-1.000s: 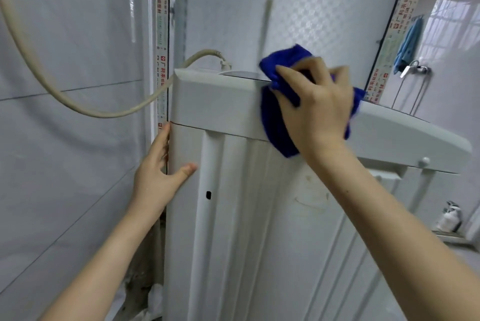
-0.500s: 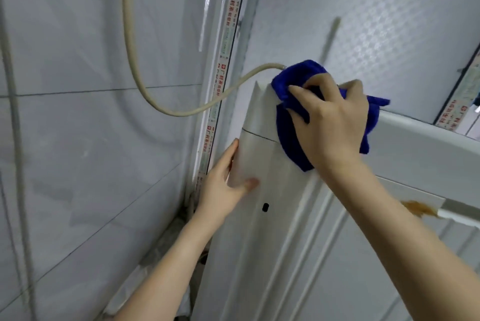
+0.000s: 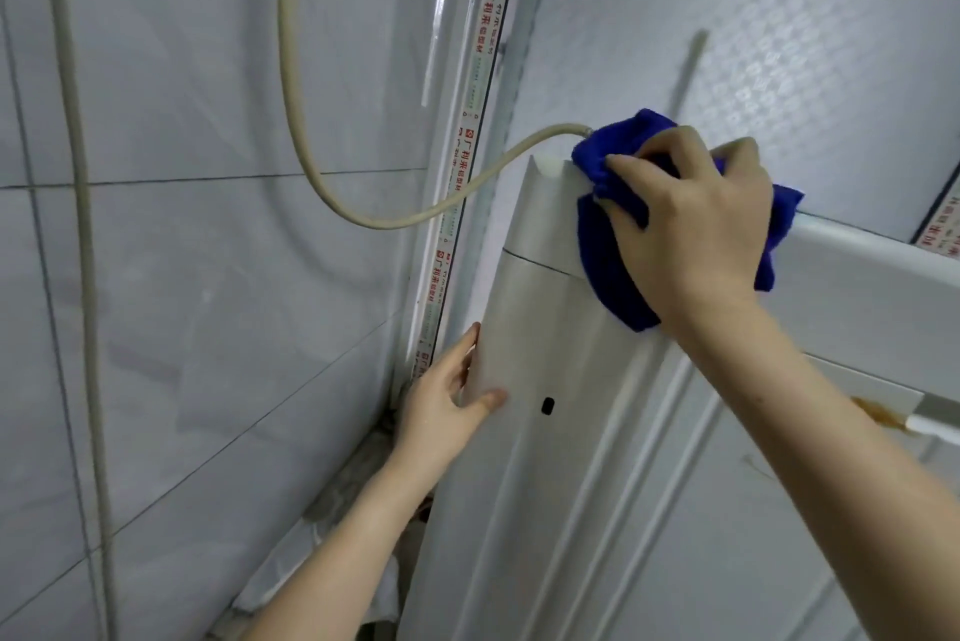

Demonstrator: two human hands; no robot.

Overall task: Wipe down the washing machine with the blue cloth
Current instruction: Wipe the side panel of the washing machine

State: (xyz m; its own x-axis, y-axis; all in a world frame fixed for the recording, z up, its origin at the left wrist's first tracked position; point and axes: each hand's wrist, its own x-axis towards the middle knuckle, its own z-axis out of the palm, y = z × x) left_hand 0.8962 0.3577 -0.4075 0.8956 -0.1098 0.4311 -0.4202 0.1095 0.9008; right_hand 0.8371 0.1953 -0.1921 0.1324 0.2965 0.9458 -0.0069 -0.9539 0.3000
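Note:
The white washing machine (image 3: 571,458) fills the lower right, its ribbed side panel facing me. A bunched blue cloth (image 3: 610,271) lies over the machine's top left corner. My right hand (image 3: 691,230) grips the cloth with curled fingers and presses it against the top band. My left hand (image 3: 441,406) holds the machine's left vertical edge lower down, thumb flat on the front of the panel and fingers reaching behind the edge.
A beige hose (image 3: 332,183) loops from the machine's top corner up along the tiled wall (image 3: 208,277) at left. A taped metal frame strip (image 3: 467,162) runs down the corner. A patterned panel (image 3: 727,17) stands behind. A brown stain (image 3: 878,414) marks the machine at right.
My right hand has slid the blue cloth leftward along the top edge to the machine's left corner. The left hand stays on the same vertical edge. The view has swung left.

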